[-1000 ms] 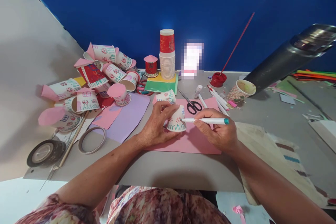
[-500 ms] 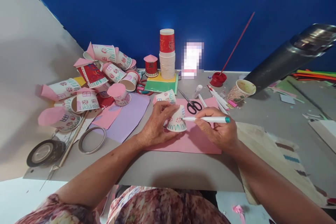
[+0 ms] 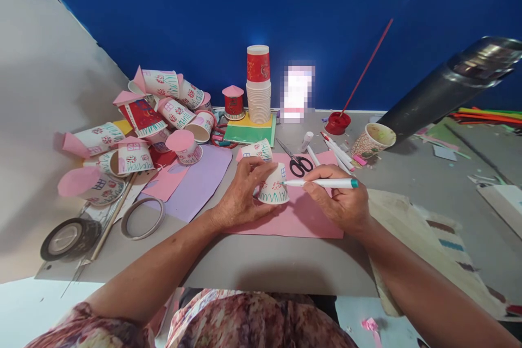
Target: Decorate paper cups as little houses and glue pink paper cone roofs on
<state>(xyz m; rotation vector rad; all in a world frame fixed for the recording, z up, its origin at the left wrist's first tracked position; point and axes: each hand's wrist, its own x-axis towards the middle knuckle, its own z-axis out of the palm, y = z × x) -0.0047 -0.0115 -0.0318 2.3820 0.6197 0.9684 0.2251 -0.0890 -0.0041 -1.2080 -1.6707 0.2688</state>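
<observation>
My left hand [image 3: 240, 196] is wrapped round a white paper cup [image 3: 274, 187] that stands rim down over pink paper [image 3: 310, 223]. Drawn on the cup are a blue window, red flowers and green zigzag grass. A white marker with a green end [image 3: 326, 183] is pinched in my right hand [image 3: 345, 201], its tip at the cup's right side. Behind my left fingers lies another decorated cup [image 3: 261, 149]. Black-handled scissors [image 3: 300, 166] rest just beyond the held cup.
Decorated cups with pink tops [image 3: 141, 114] are heaped at the left, near tape rolls [image 3: 63, 239]. A cup stack [image 3: 258, 87] stands at the back. On the right are a patterned cup [image 3: 373, 141], a dark cylinder [image 3: 440, 87] and a cloth [image 3: 408, 250].
The marker's tip has risen slightly along the cup's right side. Both hands keep their hold, and the view has shifted very slightly.
</observation>
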